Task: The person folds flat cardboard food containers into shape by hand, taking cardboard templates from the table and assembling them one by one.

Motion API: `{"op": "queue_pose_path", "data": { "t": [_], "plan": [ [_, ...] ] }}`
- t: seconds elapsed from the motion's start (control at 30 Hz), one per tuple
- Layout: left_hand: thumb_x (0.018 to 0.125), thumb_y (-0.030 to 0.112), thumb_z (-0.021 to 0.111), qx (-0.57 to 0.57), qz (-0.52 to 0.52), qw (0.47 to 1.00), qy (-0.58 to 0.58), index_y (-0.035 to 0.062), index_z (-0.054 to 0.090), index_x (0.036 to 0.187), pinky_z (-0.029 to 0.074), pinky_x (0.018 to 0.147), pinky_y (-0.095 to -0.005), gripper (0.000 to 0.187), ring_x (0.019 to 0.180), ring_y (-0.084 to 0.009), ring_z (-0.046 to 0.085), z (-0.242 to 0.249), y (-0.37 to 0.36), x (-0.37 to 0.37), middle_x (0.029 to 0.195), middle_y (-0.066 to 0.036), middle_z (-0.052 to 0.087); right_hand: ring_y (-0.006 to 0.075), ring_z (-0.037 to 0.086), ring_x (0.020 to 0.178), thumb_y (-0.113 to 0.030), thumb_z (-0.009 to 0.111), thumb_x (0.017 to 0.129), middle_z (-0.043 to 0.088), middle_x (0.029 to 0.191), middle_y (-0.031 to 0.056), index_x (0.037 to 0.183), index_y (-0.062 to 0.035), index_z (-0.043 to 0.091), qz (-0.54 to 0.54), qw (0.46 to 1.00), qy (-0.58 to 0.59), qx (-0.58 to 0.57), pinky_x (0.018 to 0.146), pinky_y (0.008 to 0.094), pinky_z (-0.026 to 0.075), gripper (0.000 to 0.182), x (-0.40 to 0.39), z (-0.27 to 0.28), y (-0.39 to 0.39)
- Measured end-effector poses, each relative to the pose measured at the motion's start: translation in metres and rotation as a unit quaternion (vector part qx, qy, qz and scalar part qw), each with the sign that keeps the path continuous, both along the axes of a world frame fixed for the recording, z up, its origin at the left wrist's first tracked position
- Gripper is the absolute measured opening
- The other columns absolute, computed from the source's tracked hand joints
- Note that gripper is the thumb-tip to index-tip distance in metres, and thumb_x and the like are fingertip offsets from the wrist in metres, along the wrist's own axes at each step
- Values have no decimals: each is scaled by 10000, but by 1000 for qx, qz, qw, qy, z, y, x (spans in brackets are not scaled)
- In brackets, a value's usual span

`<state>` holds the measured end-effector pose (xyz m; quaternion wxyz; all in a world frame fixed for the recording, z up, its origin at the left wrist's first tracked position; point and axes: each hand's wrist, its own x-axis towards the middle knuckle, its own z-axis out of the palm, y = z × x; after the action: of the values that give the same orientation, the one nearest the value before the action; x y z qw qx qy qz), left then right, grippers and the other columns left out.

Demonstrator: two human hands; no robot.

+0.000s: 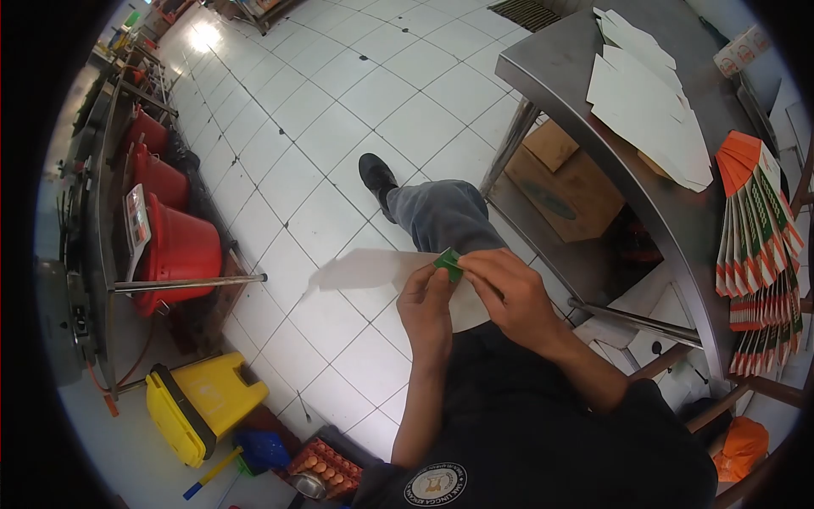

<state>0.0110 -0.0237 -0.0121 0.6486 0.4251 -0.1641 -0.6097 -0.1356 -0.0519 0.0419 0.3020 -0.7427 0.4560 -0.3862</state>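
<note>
Near the middle of the head view, my left hand [426,310] pinches the left side of a small green piece [448,265], thumb on top. My right hand [507,297] grips the upper right edge of the same piece with thumb and fingertips. A pale sheet [369,270] extends left from behind the hands, over the floor, and a pale part also shows below them. Whether the green piece is part of this sheet, I cannot tell.
A metal table [678,212] at the right holds flat white cardboard [649,119] and fanned red, white and green cartons [759,220]. Red buckets [178,246] stand at the left beside a metal rack. A yellow bin [203,403] and an egg tray [322,467] are at lower left.
</note>
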Motion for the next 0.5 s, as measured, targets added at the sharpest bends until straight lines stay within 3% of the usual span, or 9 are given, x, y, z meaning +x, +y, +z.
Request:
{"op": "queue_pose_path", "data": {
  "t": [0.17, 0.37, 0.5],
  "plan": [
    [1015, 76, 683, 5, -9, 1000, 10, -74, 663, 1177, 547, 1032, -360, 222, 1096, -202, 671, -9, 5, -6, 1170, -142, 700, 294, 636, 942, -53, 668, 954, 662, 1041, 128, 1055, 25, 684, -113, 981, -81, 136, 791, 385, 517, 128, 17, -1, 6],
    [1001, 86, 708, -49, -3, 998, 46, -31, 669, 1166, 548, 980, -325, 206, 1069, -184, 673, -23, 12, -13, 1152, -119, 705, 234, 631, 903, -15, 651, 952, 636, 990, 111, 987, 25, 649, -112, 987, -84, 78, 804, 339, 500, 53, 18, -9, 7],
    [987, 127, 737, -57, 6, 998, 1, 16, 665, 1137, 543, 942, -310, 200, 1050, -164, 674, -30, 10, -15, 1130, -83, 709, 261, 619, 908, -30, 671, 932, 640, 987, 112, 963, 17, 645, -91, 993, -51, 57, 812, 359, 500, 62, 12, -2, 6]
  ]
}}
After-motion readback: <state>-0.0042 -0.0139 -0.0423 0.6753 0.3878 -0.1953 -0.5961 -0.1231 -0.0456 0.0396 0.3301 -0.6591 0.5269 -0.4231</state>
